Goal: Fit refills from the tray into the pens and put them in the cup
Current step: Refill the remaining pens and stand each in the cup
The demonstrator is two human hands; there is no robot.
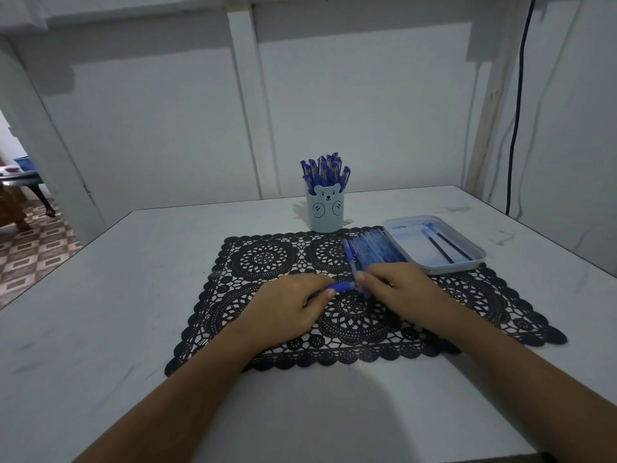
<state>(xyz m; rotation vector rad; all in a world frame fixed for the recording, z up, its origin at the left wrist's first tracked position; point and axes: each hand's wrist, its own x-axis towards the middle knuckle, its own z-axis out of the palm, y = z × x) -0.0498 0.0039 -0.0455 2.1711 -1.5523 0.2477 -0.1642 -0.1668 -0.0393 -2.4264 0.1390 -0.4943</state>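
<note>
Judging progress from my remote seat, I read the job as well past halfway; the bear-faced cup (325, 212), near the back of the desk (133, 295), is crowded with blue-capped finished pens (325, 172) standing upright; the shallow white tray (434, 270), to the right of the cup and overlapping the far right part of the black lace mat (267, 262), holds only two dark refills (440, 248) lying side by side, with blue ink smears on its floor; a row of pen barrels (370, 248) lies on the mat just beside the tray's left wall, so I judge several are yet to be filled and put in the cup; over the middle of the mat, my left hand (293, 305) has its fingers curled, pinching the blue grip end of the held pen (344, 286), while my right hand (397, 289) pinches its other part; I cannot tell whether a refill already sits inside it.
</note>
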